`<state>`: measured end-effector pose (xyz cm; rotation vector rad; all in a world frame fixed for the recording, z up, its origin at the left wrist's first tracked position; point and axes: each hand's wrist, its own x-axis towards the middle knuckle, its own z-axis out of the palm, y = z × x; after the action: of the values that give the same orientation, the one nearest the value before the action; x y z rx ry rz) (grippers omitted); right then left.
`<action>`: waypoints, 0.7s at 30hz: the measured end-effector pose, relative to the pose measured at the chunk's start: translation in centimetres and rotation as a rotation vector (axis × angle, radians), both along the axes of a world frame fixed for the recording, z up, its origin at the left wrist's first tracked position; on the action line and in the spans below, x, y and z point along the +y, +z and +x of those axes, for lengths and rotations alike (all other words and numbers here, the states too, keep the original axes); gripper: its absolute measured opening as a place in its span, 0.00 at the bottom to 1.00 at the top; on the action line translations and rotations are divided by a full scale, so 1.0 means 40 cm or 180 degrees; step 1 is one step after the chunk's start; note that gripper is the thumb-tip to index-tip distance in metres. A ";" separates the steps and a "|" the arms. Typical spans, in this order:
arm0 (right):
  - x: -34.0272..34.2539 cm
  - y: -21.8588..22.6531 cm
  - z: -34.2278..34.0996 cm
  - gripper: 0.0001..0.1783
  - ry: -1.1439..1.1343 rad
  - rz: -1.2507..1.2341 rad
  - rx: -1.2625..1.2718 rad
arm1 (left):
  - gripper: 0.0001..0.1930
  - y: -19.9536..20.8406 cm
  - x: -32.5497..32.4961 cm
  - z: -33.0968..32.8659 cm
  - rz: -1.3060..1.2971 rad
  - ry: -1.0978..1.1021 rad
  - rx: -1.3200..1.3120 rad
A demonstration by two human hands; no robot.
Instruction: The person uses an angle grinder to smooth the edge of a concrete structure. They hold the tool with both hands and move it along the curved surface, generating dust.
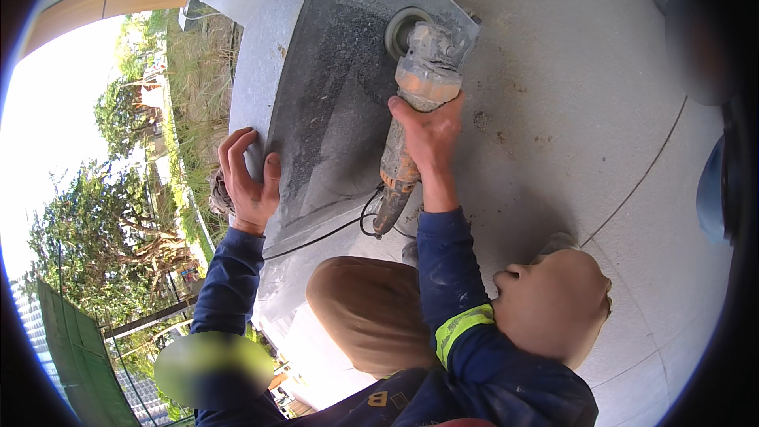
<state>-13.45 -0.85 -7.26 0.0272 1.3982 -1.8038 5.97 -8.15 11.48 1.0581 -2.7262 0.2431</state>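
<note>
An angle grinder [405,142], dusty grey and orange, is gripped around its body by my right hand [433,128]. Its round disc [405,32] rests against the dark grey face of a concrete or stone block [332,95], near the block's far right corner. Whether the disc is spinning I cannot tell. A black cord [316,239] loops from the grinder's rear end and runs left. On the block's pale left edge lies my left hand [251,186], fingers bent over the edge, thumb apart on the near side, no tool in it.
Grey paving [553,150] with dark joints and some brown stains spreads to the right. My bent knees in brown trousers [364,308] are close below the grinder. Beyond the block's left side are dry grass [202,71], trees [103,229] and a green panel [75,356].
</note>
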 end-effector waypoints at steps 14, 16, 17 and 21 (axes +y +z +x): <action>0.006 0.160 -0.001 0.40 0.0084 -0.0304 0.0264 | 0.22 -0.001 0.002 0.003 0.0043 0.0033 -0.0009; 0.001 0.167 0.001 0.41 0.0000 -0.0402 0.0298 | 0.22 0.004 0.005 -0.001 0.0060 0.0060 0.0010; 0.002 0.156 -0.001 0.41 0.0012 -0.0306 0.0278 | 0.23 0.006 0.005 -0.001 0.0051 0.0059 0.0003; 0.010 -0.008 0.010 0.39 -0.0024 0.0026 0.0118 | 0.23 -0.007 -0.001 -0.002 0.0060 0.0043 0.0021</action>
<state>-13.05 -0.43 -7.57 0.0033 1.4331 -1.8133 5.90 -8.20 11.18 1.0806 -2.7218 0.2160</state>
